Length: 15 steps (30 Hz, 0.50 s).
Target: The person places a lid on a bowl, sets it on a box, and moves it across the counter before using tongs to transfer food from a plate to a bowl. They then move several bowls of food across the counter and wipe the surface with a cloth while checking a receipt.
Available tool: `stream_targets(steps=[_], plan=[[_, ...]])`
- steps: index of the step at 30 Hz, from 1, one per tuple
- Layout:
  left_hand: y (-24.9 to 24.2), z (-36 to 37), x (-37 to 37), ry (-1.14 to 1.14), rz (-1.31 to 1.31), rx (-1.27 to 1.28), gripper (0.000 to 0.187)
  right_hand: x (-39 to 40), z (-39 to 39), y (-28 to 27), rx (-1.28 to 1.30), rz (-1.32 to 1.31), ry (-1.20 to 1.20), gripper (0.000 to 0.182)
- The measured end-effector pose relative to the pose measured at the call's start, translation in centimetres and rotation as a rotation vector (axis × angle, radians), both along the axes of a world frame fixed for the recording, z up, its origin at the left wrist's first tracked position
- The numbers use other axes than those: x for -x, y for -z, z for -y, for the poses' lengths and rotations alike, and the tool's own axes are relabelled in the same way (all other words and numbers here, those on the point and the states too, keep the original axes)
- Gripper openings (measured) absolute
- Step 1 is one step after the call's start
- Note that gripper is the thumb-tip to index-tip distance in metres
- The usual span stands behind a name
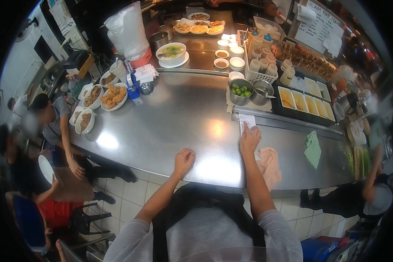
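Note:
My right hand [250,139] rests on the steel counter [174,118], its index finger stretched out onto a printed paper slip [247,119]. The slip lies flat at the counter's raised back ledge. To the left, my left hand [184,162] is loosely curled into a fist above the counter's front part, with nothing visible in it. A crumpled pink cloth [270,166] lies right beside my right forearm. Behind the slip stand a metal pot of green limes [241,90] and a second metal pot [262,92] with a utensil in it.
Bowls of fried food [114,97] stand at the left end. A soup bowl [171,51] sits on the back shelf. Sauce bottles fill a white basket [262,77]; sauce trays [300,100] are at right, near a green cloth [312,149]. Several people stand around the counter; one holds a white plate [46,169].

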<state>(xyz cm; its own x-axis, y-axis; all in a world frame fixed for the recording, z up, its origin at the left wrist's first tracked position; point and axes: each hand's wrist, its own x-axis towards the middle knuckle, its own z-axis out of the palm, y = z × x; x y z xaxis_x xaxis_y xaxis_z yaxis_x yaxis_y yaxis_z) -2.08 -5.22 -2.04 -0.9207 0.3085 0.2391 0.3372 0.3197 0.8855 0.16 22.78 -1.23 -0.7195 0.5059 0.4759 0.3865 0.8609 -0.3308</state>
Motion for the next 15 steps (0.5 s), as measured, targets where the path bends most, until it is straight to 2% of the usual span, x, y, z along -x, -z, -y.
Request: stream_targets(steps=[9, 12, 15], plan=[[1.5, 0.2, 0.2, -0.001, 0.021, 0.034, 0.01, -0.5, -0.6, 0.5, -0.045, -0.152, -0.029, 0.032], [0.9, 0.1, 0.0, 0.002, 0.071, 0.029, 0.01, -1.6, -2.3, 0.1, 0.078, -0.232, 0.03, 0.027], [0.5, 0.0, 0.0, 0.002, 0.083, 0.026, 0.009, -2.7, -3.9, -0.4, 0.198, -0.28, -0.058, 0.024]])
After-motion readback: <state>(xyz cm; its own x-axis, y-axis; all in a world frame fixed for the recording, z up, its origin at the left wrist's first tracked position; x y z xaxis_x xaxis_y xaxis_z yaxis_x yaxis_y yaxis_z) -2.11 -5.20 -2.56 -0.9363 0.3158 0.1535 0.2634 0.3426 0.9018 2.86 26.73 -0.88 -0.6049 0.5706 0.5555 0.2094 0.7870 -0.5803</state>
